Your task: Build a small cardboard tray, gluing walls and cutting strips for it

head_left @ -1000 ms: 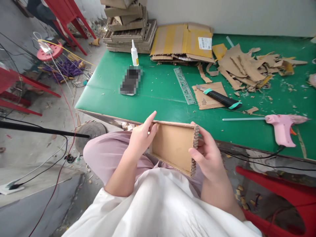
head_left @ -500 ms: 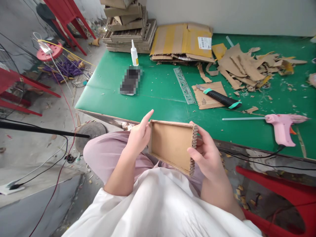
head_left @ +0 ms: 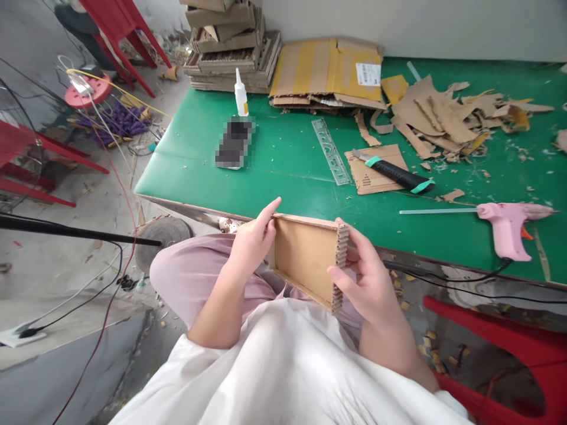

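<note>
A shallow open cardboard tray with corrugated edges is held over my lap, in front of the green table. My left hand grips its left end, with the index finger stretched along the top edge. My right hand holds the right end, thumb in front and fingers behind the corrugated side wall. The tray's open face is turned toward me.
On the table lie a pink glue gun with a glue stick, a black-and-teal utility knife on a cardboard piece, a clear ruler, a glue bottle, a phone, and cardboard scraps. Stacked cardboard stands at the back. Red stools and cables surround me.
The tray has turned slightly, so its right end sits further left and nearer to me. My right hand moved left with it. My left hand kept its hold.
</note>
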A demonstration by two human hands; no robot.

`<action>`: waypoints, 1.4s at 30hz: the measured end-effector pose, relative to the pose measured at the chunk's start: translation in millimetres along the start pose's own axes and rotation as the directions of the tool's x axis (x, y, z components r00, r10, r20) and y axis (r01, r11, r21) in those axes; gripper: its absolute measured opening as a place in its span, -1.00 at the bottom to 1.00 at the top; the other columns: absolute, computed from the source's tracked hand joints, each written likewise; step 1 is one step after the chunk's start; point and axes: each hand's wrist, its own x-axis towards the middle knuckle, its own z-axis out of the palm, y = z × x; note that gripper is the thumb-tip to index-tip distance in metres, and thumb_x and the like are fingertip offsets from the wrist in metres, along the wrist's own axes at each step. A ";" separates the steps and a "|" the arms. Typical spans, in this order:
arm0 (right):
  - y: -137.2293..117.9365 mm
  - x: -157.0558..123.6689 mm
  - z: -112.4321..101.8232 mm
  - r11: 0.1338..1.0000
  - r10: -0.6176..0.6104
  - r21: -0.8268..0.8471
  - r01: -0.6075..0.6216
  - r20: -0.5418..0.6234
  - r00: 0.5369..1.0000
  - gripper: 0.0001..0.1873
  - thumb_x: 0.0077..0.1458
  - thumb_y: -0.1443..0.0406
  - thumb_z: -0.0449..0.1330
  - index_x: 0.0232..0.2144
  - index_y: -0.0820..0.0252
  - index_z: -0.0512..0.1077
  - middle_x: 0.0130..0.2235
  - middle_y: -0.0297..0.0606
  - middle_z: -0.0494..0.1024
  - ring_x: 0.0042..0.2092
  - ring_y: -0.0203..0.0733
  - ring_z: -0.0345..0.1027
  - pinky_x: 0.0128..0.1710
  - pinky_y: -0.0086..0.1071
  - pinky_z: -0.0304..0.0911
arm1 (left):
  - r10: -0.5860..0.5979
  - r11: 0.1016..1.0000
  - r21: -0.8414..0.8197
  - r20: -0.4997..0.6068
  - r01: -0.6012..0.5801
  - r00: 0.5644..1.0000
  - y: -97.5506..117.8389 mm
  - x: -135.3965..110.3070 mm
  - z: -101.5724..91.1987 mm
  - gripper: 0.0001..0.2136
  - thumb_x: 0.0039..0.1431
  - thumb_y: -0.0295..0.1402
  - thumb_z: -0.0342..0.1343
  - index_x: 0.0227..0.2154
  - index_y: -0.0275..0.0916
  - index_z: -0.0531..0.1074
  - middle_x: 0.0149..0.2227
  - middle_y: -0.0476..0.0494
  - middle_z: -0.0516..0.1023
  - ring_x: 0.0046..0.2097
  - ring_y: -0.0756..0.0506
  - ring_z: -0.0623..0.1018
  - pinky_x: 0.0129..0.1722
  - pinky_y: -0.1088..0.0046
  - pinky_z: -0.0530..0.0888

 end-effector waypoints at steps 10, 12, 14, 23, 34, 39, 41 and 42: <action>-1.4 -1.6 -0.7 0.999 -0.016 -0.032 0.014 -0.049 0.999 -0.34 0.05 0.19 0.20 0.20 -0.01 0.17 -0.13 -0.26 0.59 -0.21 -0.16 0.49 -0.21 -0.29 0.43 | 0.071 0.984 -0.170 0.132 -0.048 0.989 -8.9 1.1 -12.0 -0.56 0.27 -0.36 -0.18 0.21 -0.17 0.18 -0.55 0.07 0.41 -0.54 0.07 0.34 -0.45 0.62 0.32; 0.7 -1.7 -1.3 0.999 -0.019 -0.028 0.017 -0.074 0.997 -0.35 0.05 0.19 0.20 0.20 -0.01 0.18 -0.13 -0.27 0.59 -0.20 -0.16 0.50 -0.18 -0.28 0.43 | 0.056 0.972 -0.235 0.131 -0.024 0.990 -12.6 1.4 -11.5 -0.57 0.27 -0.34 -0.16 0.20 -0.16 0.19 -0.46 0.03 0.50 -0.49 0.07 0.40 -0.39 0.61 0.37; 4.8 -1.8 -1.9 0.999 -0.025 -0.028 0.022 -0.117 0.993 -0.37 0.06 0.20 0.20 0.19 0.00 0.20 -0.12 -0.27 0.58 -0.18 -0.15 0.51 -0.16 -0.27 0.44 | 0.046 0.941 -0.337 0.128 0.000 0.991 -16.1 1.7 -10.1 -0.57 0.27 -0.32 -0.13 0.20 -0.17 0.19 -0.38 -0.02 0.56 -0.42 0.06 0.47 -0.30 0.57 0.42; 18.0 1.6 -3.6 0.989 -0.072 -0.146 0.027 -0.311 0.948 -0.43 0.10 0.18 0.16 0.17 0.06 0.26 -0.29 -0.26 0.61 -0.32 -0.18 0.49 -0.30 -0.30 0.43 | -0.016 0.757 -0.650 0.089 0.070 0.996 -25.9 2.3 -7.8 -0.54 0.23 -0.17 -0.01 0.16 -0.22 0.26 -0.22 -0.13 0.61 -0.24 0.00 0.57 -0.11 0.40 0.52; 26.3 2.8 -6.2 0.954 -0.209 -0.274 0.117 -0.336 0.918 -0.35 0.12 0.16 0.12 0.25 0.07 0.12 -0.21 -0.12 0.61 -0.36 -0.14 0.49 -0.38 -0.29 0.43 | -0.154 0.869 -0.494 -0.226 0.023 0.962 -15.7 2.4 1.5 -0.69 0.12 -0.23 0.13 -0.11 -0.24 0.48 -0.21 -0.15 0.59 -0.26 -0.01 0.58 -0.21 0.47 0.55; 33.3 5.3 -2.6 0.861 -0.425 -0.437 0.261 -0.337 0.840 -0.33 0.08 0.21 0.17 0.23 0.11 0.13 -0.33 -0.19 0.62 -0.44 -0.19 0.48 -0.48 -0.37 0.42 | 0.016 0.977 -0.195 -0.345 -0.088 0.938 -5.8 0.0 10.7 -0.64 0.08 -0.35 0.17 -0.02 -0.17 0.42 -0.24 -0.07 0.48 -0.37 0.08 0.48 -0.34 0.56 0.51; 32.6 5.7 -1.0 0.818 -0.494 -0.484 0.311 -0.316 0.810 -0.31 0.06 0.26 0.19 0.23 0.10 0.13 -0.34 -0.22 0.62 -0.46 -0.22 0.47 -0.50 -0.39 0.41 | 0.047 0.986 -0.134 -0.363 -0.103 0.931 -4.8 0.5 15.0 -0.62 0.09 -0.38 0.16 0.01 -0.17 0.38 -0.21 -0.08 0.45 -0.36 0.08 0.46 -0.33 0.56 0.51; 31.4 5.8 -0.2 0.801 -0.518 -0.501 0.328 -0.303 0.800 -0.31 0.06 0.28 0.20 0.24 0.09 0.12 -0.34 -0.23 0.62 -0.47 -0.23 0.47 -0.51 -0.40 0.41 | 0.053 0.988 -0.118 -0.363 -0.102 0.930 -4.6 0.9 16.9 -0.61 0.10 -0.39 0.16 0.03 -0.17 0.37 -0.19 -0.09 0.45 -0.35 0.08 0.46 -0.33 0.56 0.50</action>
